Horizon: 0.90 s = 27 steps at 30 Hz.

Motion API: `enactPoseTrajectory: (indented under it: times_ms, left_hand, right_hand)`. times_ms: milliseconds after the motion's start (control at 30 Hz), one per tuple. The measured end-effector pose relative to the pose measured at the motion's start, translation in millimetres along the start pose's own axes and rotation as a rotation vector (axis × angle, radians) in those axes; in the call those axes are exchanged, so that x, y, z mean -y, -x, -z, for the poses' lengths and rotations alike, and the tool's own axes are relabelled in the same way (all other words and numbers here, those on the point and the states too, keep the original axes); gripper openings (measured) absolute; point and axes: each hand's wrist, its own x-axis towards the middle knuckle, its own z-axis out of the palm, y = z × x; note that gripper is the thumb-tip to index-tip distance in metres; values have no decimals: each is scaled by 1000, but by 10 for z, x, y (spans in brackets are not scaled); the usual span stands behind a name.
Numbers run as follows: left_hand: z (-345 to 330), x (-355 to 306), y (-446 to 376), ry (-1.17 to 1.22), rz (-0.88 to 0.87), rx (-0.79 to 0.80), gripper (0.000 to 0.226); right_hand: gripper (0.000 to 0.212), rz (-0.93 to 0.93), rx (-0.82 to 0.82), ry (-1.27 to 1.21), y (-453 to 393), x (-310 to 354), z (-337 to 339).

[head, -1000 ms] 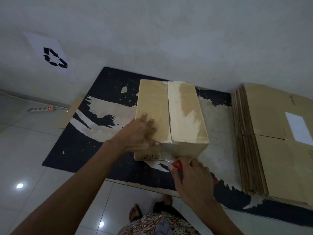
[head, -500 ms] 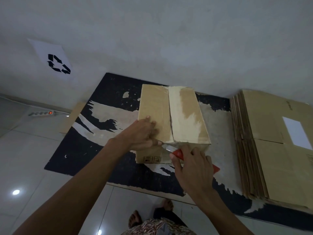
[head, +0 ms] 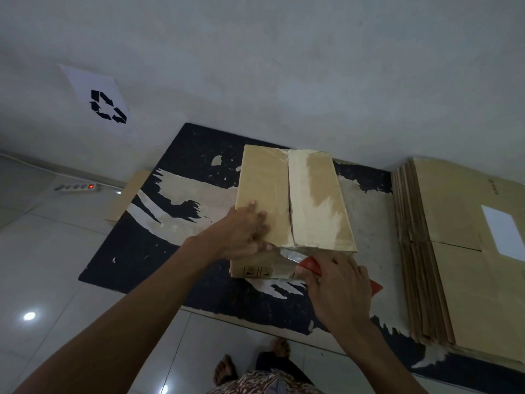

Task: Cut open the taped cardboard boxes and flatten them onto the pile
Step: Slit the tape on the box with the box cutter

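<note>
Already a pile (head: 466, 251) of flattened boxes lies just right of the box (head: 295, 200), which stands uncut and unflattened. Left hand (head: 241, 234) presses flat on its top; right hand (head: 338, 285) grips a red cutter (head: 311, 264) at its near tape seam. Blade tip is hard to make out.

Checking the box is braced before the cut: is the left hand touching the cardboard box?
Touching. The head view shows the left hand resting on the cardboard box, fingers over its near left top edge.
</note>
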Motion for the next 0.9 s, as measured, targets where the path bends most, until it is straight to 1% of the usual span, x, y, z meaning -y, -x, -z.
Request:
enactPoseTrajectory:
  times_ms: [233,333,533,700,800,867,900]
  left_hand:
    - [-140,1,-25,-58,-1,9,55]
    - [-138,-30,-33,-48,-1,8,53]
    - [-136,-53,-24,-63,-9,12,50]
    - [-238,-13,47,-116,-28,42,48]
    - [-309,-5,61,-144,-27,37,48]
    - [-326,-13,46,-166,-17,29,54]
    - [-320,-22,40,-171,-17,16,65]
  right_hand:
    - [37,-67,82,-13,48,-149,62]
    - [38,-78,86,-20,44,-171,95]
    - [47,-142,161,58,45,-329,152]
    - [47,-108,212,120,115,-450,166]
    - [41,-57,166,43,189,-387,114]
    - [37,-11,136,-15,222,-306,65]
    - [37,3,135,-33,229,-263,48]
